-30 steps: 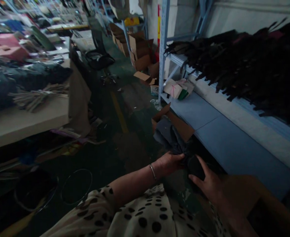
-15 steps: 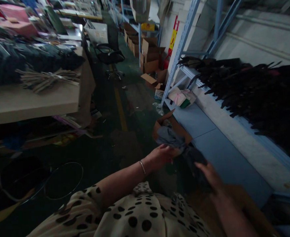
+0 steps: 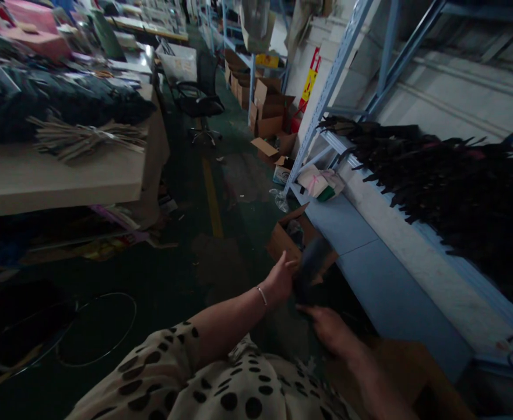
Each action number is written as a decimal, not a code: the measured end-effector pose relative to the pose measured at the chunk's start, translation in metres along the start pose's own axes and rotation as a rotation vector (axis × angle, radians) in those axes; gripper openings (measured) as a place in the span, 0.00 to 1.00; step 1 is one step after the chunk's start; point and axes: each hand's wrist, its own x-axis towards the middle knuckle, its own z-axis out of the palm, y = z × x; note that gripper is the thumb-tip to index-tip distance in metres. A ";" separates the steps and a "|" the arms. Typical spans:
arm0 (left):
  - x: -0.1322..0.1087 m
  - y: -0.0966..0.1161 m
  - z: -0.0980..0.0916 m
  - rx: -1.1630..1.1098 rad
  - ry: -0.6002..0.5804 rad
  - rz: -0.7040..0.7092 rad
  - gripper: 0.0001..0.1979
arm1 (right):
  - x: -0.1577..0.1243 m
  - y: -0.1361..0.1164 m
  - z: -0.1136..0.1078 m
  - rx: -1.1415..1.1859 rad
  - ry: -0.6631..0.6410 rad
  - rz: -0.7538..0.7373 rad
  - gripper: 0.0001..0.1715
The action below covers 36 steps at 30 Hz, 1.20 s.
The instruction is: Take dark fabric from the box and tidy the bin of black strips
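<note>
A dark blue-grey piece of cloth [image 3: 312, 262], smeared by motion, stands between my two hands above the floor. My left hand [image 3: 280, 281], with a bracelet at its wrist, grips the cloth's left side, its thumb and fingers at the edge. My right hand [image 3: 330, 328] pinches the lower end with its fingertips. Just behind the cloth is an open cardboard box [image 3: 283, 240] with some dark and greyish material inside. The cloth hides part of that box's front.
A blue metal shelf [image 3: 357, 233] runs along the right, with a pile of black cloth pieces [image 3: 449, 175] on its upper level. To the left stands a table [image 3: 59, 181] with a tied bundle of strips [image 3: 90, 137]. An office chair [image 3: 201, 105] and cardboard boxes [image 3: 269, 111] are farther back.
The cloth has swung from spread over the box to a narrower, upright shape. My right hand has moved left and closer to my left hand, which has shifted slightly left.
</note>
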 end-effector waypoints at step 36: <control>-0.024 0.055 -0.008 0.014 -0.158 0.324 0.23 | 0.047 -0.042 0.015 1.182 0.237 0.370 0.33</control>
